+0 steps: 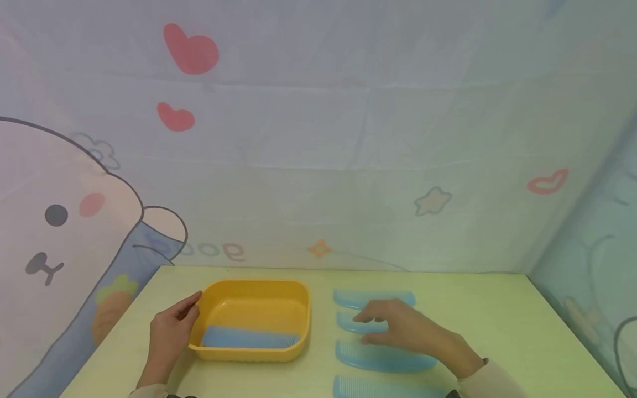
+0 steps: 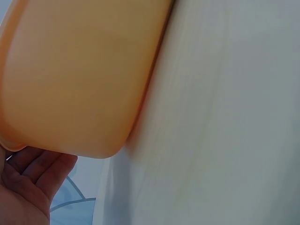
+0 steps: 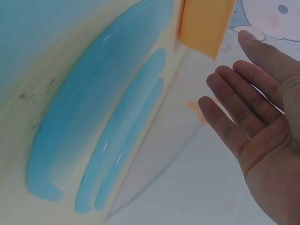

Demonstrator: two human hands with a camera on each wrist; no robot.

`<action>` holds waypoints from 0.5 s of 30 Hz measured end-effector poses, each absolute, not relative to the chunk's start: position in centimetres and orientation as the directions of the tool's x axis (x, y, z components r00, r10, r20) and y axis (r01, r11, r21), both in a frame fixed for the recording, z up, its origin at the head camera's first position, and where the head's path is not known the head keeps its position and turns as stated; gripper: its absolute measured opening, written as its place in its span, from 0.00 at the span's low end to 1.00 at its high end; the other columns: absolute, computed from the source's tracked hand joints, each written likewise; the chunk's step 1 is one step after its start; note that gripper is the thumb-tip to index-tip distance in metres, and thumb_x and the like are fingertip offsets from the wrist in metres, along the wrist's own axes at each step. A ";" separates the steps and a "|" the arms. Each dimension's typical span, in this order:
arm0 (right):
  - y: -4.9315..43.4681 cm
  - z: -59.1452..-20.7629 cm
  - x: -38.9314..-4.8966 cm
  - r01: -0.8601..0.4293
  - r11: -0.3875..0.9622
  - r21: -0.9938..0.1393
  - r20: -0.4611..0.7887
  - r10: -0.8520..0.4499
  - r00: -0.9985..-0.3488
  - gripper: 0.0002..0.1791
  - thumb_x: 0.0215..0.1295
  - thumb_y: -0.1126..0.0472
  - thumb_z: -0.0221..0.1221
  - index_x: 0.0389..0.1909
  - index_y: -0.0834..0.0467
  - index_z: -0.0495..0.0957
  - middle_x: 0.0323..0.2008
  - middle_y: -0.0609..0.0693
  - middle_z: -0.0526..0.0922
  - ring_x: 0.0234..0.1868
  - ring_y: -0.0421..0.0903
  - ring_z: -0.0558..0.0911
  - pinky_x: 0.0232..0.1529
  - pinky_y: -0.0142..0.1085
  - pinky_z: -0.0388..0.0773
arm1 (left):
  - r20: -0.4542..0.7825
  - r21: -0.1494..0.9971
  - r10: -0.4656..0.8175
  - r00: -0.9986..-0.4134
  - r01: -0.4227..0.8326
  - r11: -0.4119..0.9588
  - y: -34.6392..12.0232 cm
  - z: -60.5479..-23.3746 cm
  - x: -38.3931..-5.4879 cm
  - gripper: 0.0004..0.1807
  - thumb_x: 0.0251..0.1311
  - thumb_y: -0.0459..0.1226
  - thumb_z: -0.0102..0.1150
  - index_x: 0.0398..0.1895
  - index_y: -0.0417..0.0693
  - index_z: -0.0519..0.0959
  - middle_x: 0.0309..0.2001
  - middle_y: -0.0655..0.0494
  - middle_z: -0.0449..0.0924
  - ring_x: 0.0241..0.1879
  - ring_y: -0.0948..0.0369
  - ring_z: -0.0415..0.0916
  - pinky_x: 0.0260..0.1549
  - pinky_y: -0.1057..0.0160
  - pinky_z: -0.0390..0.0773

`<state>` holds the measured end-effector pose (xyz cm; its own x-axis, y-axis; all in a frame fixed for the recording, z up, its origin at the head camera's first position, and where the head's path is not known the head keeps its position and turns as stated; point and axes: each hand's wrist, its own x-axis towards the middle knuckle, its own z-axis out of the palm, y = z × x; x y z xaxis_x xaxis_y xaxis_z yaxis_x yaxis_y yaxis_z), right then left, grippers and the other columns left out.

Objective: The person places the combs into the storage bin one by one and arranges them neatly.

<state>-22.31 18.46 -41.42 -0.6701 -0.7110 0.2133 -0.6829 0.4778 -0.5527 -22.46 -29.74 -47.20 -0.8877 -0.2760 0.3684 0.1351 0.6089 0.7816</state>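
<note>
The yellow tray (image 1: 249,355) sits on the surface (image 1: 502,326), and the left hand (image 1: 171,334) pinches its left end, fingers bent under the lip and thumb at the rim. That grip probably serves to keep the tray from sliding. One blue comb (image 1: 249,337) lies flat inside the tray, along its near wall, likely so placed because its length suits the tray's longer side.

To the right of the tray, four light blue combs lie in a rough column, lengthwise and apart, which seems to leave each one room to be picked up alone: the farthest comb (image 1: 370,298), a second comb (image 1: 355,323), a third comb (image 1: 385,359) and the nearest comb (image 1: 385,388), cut off by the frame's lower edge. The right hand (image 1: 405,327) hovers among them, empty, thumb and fingers parted, hiding part of the second.

Between these combs and the tray's inside stands the tray's right wall. Behind the tray hangs a printed cloth (image 1: 318,127) with hearts and a star.
</note>
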 end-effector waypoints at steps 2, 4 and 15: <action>19.2 -41.6 -22.0 -0.682 0.481 -0.550 0.213 -0.709 -0.672 0.18 0.71 0.52 0.70 0.57 0.56 0.87 0.52 0.46 0.88 0.52 0.47 0.85 0.53 0.43 0.85 | 0.371 0.780 -0.274 -0.887 0.137 0.611 -29.7 -47.2 -22.4 0.16 0.73 0.28 0.60 0.61 0.36 0.85 0.55 0.37 0.86 0.39 0.85 0.73 0.35 0.83 0.75; 19.8 -41.7 -21.7 -0.706 0.469 -0.530 0.233 -0.720 -0.653 0.17 0.71 0.54 0.71 0.56 0.57 0.87 0.51 0.46 0.88 0.52 0.46 0.85 0.52 0.42 0.85 | 0.374 0.778 -0.274 -0.886 0.139 0.613 -29.7 -47.2 -22.4 0.16 0.73 0.28 0.60 0.61 0.36 0.85 0.55 0.38 0.86 0.39 0.84 0.73 0.35 0.83 0.76; 22.9 -42.4 -20.2 -0.700 0.500 -0.509 0.197 -0.725 -0.660 0.26 0.66 0.45 0.73 0.57 0.59 0.86 0.53 0.46 0.88 0.54 0.42 0.84 0.53 0.41 0.85 | 0.379 0.775 -0.276 -0.883 0.140 0.616 -29.6 -47.1 -22.4 0.16 0.72 0.28 0.61 0.60 0.36 0.85 0.54 0.37 0.87 0.39 0.85 0.73 0.34 0.82 0.76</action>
<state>-20.15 22.95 -42.44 -0.6603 -0.7248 0.1966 -0.7005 0.5000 -0.5092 -22.40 -29.62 -47.14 -0.8831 -0.2763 0.3792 0.1399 0.6164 0.7749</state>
